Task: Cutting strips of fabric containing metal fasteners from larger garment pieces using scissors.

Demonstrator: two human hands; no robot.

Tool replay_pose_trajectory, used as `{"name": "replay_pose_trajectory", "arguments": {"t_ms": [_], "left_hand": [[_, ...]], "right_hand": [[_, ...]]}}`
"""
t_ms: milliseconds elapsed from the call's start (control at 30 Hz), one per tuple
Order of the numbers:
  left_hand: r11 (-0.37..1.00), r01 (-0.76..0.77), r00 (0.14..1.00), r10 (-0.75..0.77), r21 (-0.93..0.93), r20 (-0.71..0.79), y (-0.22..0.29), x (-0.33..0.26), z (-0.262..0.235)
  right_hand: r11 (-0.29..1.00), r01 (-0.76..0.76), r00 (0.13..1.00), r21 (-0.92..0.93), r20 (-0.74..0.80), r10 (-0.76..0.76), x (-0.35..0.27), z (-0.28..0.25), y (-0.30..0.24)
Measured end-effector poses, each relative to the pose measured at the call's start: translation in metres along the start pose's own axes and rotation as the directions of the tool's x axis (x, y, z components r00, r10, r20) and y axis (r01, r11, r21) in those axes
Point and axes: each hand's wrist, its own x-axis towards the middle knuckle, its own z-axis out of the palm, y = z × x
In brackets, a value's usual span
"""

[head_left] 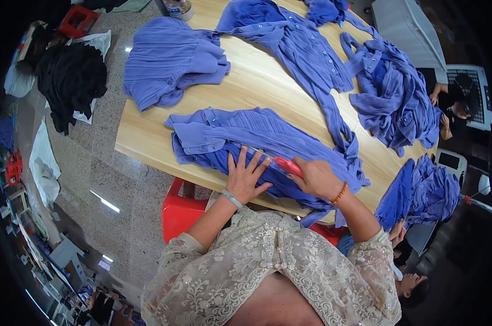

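Observation:
A blue-violet pleated garment (257, 124) lies lengthwise along the near edge of the table, its cuff-like end with small fastenings at the left. On its near side, my left hand (243, 175) rests flat with fingers spread, pressing the cloth. My right hand (317, 179) is closed round red-handled scissors (288, 166). Their thin metal blades point left over the garment, toward the fingertips of my left hand. Whether the blades touch the cloth I cannot tell.
The wooden table (148, 130) also bears a folded pleated garment (172, 62), a buttoned one (305, 43) and a heaped pile (392, 92). A red stool (175, 214) stands below the near edge. Black cloth (72, 79) lies on the floor at left. Other people sit at right.

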Motion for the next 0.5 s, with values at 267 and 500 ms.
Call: {"name": "replay_pose_trajectory", "arguments": {"t_ms": [267,500], "left_hand": [[0.996,0.078,0.963,-0.066,0.035,-0.260,-0.026,0.012,-0.042],[0.997,0.035,0.985,-0.024,0.066,-0.169,-0.046,0.011,-0.039]], "right_hand": [[0.965,0.036,0.990,0.259,-0.140,0.001,-0.028,0.009,0.003],[0.989,-0.010,0.999,0.148,-0.030,0.015,-0.018,0.003,-0.004]]}}
